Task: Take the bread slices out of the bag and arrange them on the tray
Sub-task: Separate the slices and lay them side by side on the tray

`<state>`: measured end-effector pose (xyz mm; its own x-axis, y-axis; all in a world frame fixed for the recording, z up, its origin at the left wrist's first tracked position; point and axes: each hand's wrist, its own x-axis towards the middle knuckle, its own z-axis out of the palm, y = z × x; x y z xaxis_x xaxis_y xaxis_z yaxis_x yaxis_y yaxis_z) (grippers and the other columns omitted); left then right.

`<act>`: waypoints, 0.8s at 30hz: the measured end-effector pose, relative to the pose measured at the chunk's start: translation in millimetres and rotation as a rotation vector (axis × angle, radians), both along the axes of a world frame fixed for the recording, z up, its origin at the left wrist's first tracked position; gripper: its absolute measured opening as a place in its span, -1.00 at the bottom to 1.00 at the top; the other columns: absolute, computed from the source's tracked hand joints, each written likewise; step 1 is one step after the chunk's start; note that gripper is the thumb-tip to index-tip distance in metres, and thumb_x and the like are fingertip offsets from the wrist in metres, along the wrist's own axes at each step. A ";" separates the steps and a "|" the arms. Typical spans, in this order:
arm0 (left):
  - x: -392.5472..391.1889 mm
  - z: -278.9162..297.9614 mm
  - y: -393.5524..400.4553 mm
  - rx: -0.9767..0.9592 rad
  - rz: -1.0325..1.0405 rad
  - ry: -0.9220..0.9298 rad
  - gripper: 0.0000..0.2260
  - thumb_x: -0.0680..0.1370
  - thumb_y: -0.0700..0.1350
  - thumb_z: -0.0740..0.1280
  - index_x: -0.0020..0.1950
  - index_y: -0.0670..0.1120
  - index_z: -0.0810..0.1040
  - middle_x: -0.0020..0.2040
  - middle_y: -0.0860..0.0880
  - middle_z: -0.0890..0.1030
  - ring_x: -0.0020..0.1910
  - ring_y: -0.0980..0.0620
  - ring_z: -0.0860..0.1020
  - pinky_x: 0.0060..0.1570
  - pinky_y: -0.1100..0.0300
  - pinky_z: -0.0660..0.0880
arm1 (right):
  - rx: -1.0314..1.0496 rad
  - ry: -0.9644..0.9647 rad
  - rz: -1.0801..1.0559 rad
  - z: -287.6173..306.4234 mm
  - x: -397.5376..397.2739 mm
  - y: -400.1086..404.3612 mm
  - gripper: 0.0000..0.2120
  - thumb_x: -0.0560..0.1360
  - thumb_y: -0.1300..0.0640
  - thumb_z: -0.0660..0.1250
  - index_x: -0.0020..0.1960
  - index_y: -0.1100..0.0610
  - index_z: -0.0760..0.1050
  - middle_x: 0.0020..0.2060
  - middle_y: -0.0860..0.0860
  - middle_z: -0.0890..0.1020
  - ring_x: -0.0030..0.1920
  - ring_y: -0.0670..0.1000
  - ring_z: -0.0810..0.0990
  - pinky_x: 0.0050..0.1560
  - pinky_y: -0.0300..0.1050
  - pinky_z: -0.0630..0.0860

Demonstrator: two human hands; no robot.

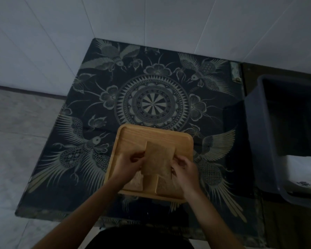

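A square wooden tray (133, 135) lies on the near part of a dark patterned table. Two bread slices rest flat at its near edge, one on the left (135, 183) and one on the right (166, 186). Above the tray's middle I hold a third bread slice (158, 159) between both hands. My left hand (131, 162) pinches its left edge and my right hand (184, 167) grips its right edge. The slice hangs slightly over the two lying slices. No bread bag is clearly visible.
The table's cloth (151, 105) bears bird and mandala patterns. A dark plastic bin (264, 137) stands to the right, with something white (302, 168) inside it. Pale floor tiles (16, 141) lie to the left, and white wall tiles (151, 20) behind.
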<state>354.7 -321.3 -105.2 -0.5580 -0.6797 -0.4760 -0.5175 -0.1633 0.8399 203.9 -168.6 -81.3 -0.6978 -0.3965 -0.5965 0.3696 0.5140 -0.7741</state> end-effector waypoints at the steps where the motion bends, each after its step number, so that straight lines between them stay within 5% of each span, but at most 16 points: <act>1: 0.3 1.4 -8.1 -0.007 -0.001 0.000 -0.81 0.56 -0.11 0.46 0.15 0.08 0.67 0.02 0.11 0.71 -0.04 0.15 0.69 -0.18 0.27 0.66 | -0.002 0.014 0.017 -1.1 -0.5 -8.7 -0.75 0.54 0.05 0.46 0.21 0.02 0.61 0.01 -0.07 0.70 0.01 -0.07 0.69 0.06 -0.04 0.67; 5: 3.2 0.8 -40.6 -0.061 0.010 -0.049 -0.80 0.53 -0.12 0.47 0.15 0.02 0.69 -0.02 0.09 0.73 -0.10 0.16 0.71 -0.16 0.21 0.67 | 0.017 0.055 0.088 -11.1 -1.7 -44.0 -0.86 0.56 0.03 0.43 0.11 -0.05 0.61 -0.03 -0.10 0.70 0.01 -0.09 0.69 0.07 -0.05 0.67; 10: 9.4 -9.9 -74.0 -0.094 0.007 -0.122 -0.74 0.53 -0.16 0.48 0.22 -0.08 0.68 0.01 0.00 0.73 -0.06 0.04 0.71 -0.01 0.01 0.69 | 0.067 0.061 0.174 -31.9 3.9 -83.0 -0.63 0.56 0.04 0.44 0.34 0.09 0.55 0.12 -0.03 0.69 0.12 -0.05 0.66 0.20 0.05 0.64; 21: 11.0 -29.1 -102.1 -0.154 -0.021 -0.222 -0.72 0.52 -0.12 0.48 0.23 -0.10 0.69 0.07 -0.04 0.74 0.03 0.05 0.69 0.12 0.00 0.65 | 0.147 0.092 0.176 -59.4 6.6 -119.0 -0.66 0.55 0.04 0.45 0.30 0.08 0.58 0.04 -0.03 0.69 0.08 -0.01 0.68 0.17 0.09 0.65; 24: 12.9 -31.4 -102.4 -0.237 -0.053 -0.233 -0.73 0.51 -0.11 0.49 0.21 -0.08 0.71 0.06 -0.02 0.76 0.00 0.11 0.69 0.05 0.20 0.64 | 0.153 0.082 0.174 -61.8 8.3 -119.6 -0.67 0.55 0.06 0.44 0.29 0.09 0.58 0.02 -0.05 0.67 0.08 -0.02 0.67 0.16 0.09 0.66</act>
